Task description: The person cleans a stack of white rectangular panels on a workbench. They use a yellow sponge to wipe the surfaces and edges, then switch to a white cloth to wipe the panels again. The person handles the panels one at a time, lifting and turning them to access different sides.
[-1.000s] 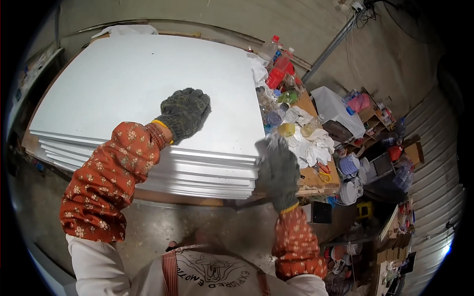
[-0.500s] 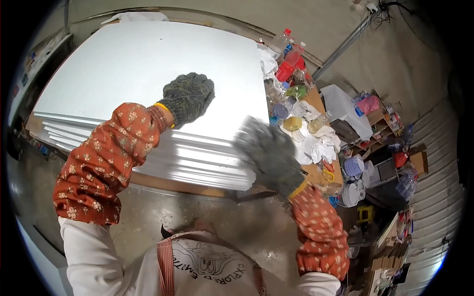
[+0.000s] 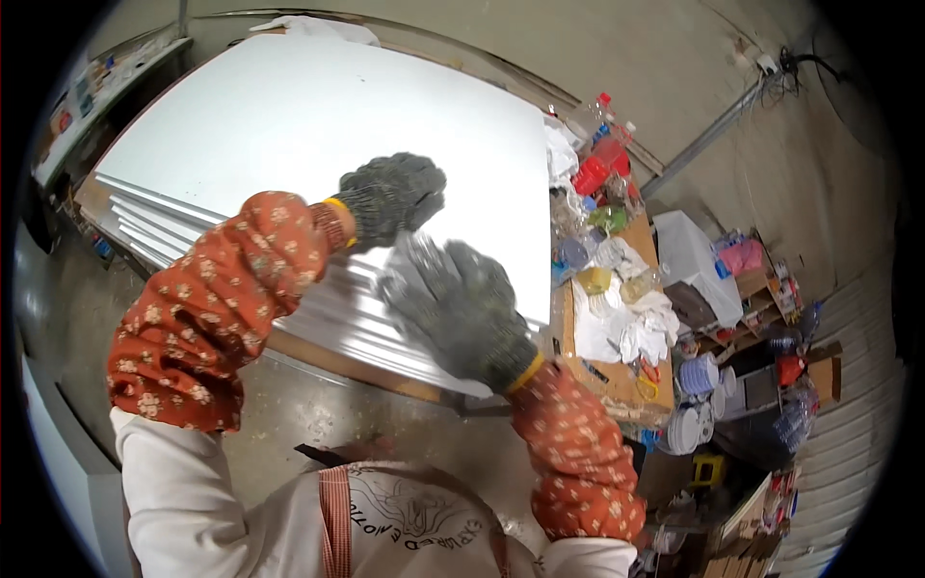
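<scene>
A stack of large white panels [image 3: 318, 106] lies on a table in front of me. My left hand [image 3: 390, 197], in a dark knitted work glove with a yellow cuff, rests on the top panel towards the near side. Its fingers are bent and pressed together; whatever may be under them is hidden. My right hand [image 3: 462, 313], in a matching glove, is over the near edge of the stack, close to the left hand. Motion blurs its fingers a little, but they are spread and nothing shows in them. Floral orange sleeve covers are on both forearms.
Right of the stack, a wooden work surface [image 3: 636, 407] carries plastic bottles [image 3: 590, 175], crumpled white cloths [image 3: 644, 332] and scissors with orange handles [image 3: 648, 371]. Beyond it stand white buckets [image 3: 686, 429] and cluttered shelves. A bench [image 3: 116, 106] with small items runs along the far left.
My right hand has moved left across the near edge, closer to the left hand. The left hand has stayed on the top panel. The whole view has shifted somewhat.
</scene>
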The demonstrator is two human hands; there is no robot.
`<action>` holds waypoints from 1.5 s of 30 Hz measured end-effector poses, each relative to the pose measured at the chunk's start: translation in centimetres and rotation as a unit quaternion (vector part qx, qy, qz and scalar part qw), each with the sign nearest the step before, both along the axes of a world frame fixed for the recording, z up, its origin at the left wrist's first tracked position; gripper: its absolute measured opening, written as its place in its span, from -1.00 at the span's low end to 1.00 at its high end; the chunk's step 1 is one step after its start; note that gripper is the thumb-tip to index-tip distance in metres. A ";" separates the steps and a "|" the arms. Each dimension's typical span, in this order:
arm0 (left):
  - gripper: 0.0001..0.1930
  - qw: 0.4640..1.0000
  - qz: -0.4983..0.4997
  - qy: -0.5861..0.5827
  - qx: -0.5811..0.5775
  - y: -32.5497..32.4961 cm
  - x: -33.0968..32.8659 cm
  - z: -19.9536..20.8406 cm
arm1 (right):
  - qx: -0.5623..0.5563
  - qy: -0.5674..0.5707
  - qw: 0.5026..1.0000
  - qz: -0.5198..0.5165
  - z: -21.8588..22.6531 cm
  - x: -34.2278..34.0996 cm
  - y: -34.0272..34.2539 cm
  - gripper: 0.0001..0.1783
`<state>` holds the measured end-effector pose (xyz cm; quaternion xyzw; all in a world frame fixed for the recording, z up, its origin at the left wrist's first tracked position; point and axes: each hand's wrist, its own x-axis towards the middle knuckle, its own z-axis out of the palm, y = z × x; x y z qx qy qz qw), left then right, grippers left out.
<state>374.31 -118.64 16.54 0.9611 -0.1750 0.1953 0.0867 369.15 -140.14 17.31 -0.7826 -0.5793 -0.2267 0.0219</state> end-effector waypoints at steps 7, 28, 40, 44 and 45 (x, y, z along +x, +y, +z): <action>-0.51 0.946 0.305 0.059 0.091 19.5 -9.0 0.6 | 0.031 -0.071 0.996 -0.034 -0.3 0.5 -10.0 -0.60; -0.53 0.919 0.340 0.189 0.065 47.9 -15.4 -13.5 | 0.130 -0.085 0.963 -0.219 -12.8 -6.3 18.2 -0.73; -0.31 0.916 0.363 0.163 -0.059 49.7 -15.6 -14.1 | 0.094 -0.064 0.939 -0.326 -13.9 -4.3 14.8 -0.62; -0.28 0.928 0.342 0.150 -0.002 48.7 -13.6 -14.5 | 0.160 -0.183 0.840 -0.485 -12.8 -4.8 3.4 -0.64; -0.26 0.920 0.360 0.154 0.012 48.6 -13.5 -14.4 | 0.193 -0.096 0.875 -0.434 -12.2 -4.8 6.8 -0.69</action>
